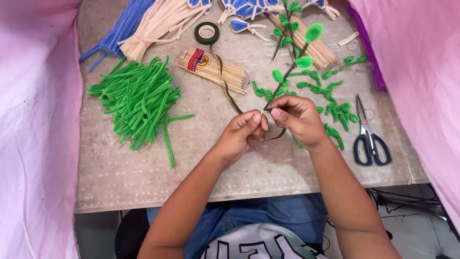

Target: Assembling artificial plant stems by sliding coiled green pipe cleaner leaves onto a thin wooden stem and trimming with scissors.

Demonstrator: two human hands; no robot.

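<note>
My left hand [243, 133] and my right hand [298, 117] meet above the table, both pinching the lower end of a thin stem with green pipe-cleaner leaves [304, 61]. The stem rises up and to the right, away from my fingers. A strip of dark green floral tape [225, 81] runs from a tape roll [206, 32] down to my fingers, and its loose end curls under my right hand. Several small green pipe-cleaner leaf pieces [335, 111] lie on the table just right of my right hand.
A heap of green pipe cleaners [139, 98] lies at the left. A packet of bamboo skewers [213, 68], loose skewers [311, 45], blue and cream pipe cleaners [143, 24] sit further back. Scissors [369, 136] rest at the right. Pink cloth [33, 129] flanks the table [143, 177].
</note>
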